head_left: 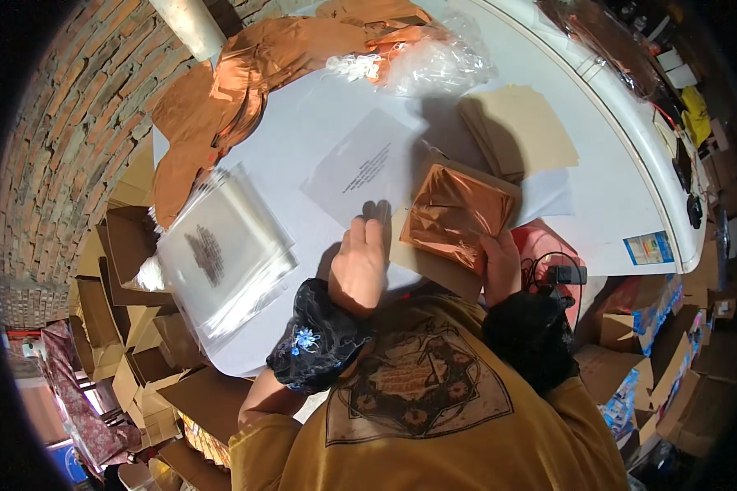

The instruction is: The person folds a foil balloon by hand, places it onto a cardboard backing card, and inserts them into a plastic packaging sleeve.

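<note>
My left hand (360, 262) rests palm down with its fingers stretched out, its fingertips near the lower edge of a clear plastic bag (344, 168) with dark print that lies flat on the white table (303, 110). With my right hand (501, 266) I grip the lower right corner of a shiny copper-coloured foil packet (457, 209). A tan cardboard sheet (450, 266) shows under the packet; what lies between them is hidden. To the left of my left hand is a stack of clear printed plastic bags (225, 254).
Crumpled copper foil (250, 69) runs along the far left edge, next to a heap of clear plastic (438, 65). Tan cardboard sheets (536, 127) lie at the far right. A red item (540, 241) with a black cable sits right of my right hand. Cardboard boxes (151, 352) stand below the table.
</note>
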`<state>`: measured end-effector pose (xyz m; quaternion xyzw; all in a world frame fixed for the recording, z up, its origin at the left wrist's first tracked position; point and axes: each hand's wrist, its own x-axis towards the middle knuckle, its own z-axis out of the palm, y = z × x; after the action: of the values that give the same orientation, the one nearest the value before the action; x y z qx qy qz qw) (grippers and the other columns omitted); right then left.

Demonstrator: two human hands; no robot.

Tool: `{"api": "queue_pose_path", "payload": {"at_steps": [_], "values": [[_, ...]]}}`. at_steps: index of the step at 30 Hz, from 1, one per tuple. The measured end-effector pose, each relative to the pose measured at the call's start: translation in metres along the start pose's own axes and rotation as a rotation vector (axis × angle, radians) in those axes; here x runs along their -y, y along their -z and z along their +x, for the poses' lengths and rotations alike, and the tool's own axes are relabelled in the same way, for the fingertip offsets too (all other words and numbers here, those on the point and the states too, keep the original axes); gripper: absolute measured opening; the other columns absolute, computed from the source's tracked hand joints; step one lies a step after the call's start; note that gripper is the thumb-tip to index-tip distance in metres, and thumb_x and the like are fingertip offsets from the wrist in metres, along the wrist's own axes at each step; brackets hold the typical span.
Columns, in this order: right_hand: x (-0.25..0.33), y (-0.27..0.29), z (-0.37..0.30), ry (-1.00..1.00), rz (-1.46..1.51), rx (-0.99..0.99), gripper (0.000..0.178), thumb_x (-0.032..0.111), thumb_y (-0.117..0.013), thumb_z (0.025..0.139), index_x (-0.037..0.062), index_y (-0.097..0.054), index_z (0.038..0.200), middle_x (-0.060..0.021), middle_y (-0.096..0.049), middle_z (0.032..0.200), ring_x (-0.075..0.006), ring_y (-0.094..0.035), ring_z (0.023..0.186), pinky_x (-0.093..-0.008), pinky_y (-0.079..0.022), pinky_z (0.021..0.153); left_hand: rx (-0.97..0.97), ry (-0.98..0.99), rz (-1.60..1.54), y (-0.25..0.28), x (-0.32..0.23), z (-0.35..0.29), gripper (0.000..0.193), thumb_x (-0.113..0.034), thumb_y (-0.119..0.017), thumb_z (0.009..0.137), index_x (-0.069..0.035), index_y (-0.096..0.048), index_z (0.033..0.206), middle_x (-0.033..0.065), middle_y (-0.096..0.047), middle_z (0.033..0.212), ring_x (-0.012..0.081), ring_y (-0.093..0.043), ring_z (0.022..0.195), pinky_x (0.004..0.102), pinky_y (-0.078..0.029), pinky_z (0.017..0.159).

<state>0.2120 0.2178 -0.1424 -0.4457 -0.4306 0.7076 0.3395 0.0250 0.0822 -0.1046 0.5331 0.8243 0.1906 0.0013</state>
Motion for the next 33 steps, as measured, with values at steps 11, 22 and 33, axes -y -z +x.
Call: {"api": "queue_pose_path", "payload": {"at_steps": [11, 22, 33], "values": [[-0.024, -0.011, 0.02, 0.296, -0.155, -0.125, 0.027, 0.01, -0.05, 0.096, 0.0037, -0.06, 0.12, -0.0012, -0.06, 0.089, -0.01, -0.052, 0.072, -0.026, -0.043, 0.061, -0.089, -0.03, 0.077, 0.001, -0.008, 0.013, 0.036, 0.005, -0.06, 0.077, 0.005, -0.049, 0.112, 0.0188, -0.052, 0.103, 0.0341, -0.062, 0.095, 0.0373, -0.06, 0.066], [0.0, -0.021, 0.0, 0.075, -0.132, -0.123, 0.018, 0.012, -0.051, 0.096, 0.0065, -0.058, 0.112, 0.0012, -0.051, 0.074, -0.0083, -0.046, 0.058, -0.0251, -0.037, 0.051, -0.125, -0.002, 0.13, -0.014, 0.003, 0.009, 0.027, 0.004, -0.058, 0.081, 0.002, -0.051, 0.107, 0.0167, -0.051, 0.101, 0.0318, -0.062, 0.093, 0.0356, -0.06, 0.065], [-0.007, -0.008, -0.003, 0.127, -0.139, -0.099, 0.028, 0.01, -0.052, 0.096, 0.0097, -0.058, 0.124, 0.002, -0.049, 0.067, -0.0087, -0.044, 0.053, -0.0253, -0.036, 0.048, -0.049, -0.001, 0.11, -0.01, 0.01, 0.013, 0.03, 0.003, -0.056, 0.083, 0.005, -0.049, 0.113, 0.0198, -0.051, 0.105, 0.0342, -0.062, 0.096, 0.0384, -0.06, 0.067]]}}
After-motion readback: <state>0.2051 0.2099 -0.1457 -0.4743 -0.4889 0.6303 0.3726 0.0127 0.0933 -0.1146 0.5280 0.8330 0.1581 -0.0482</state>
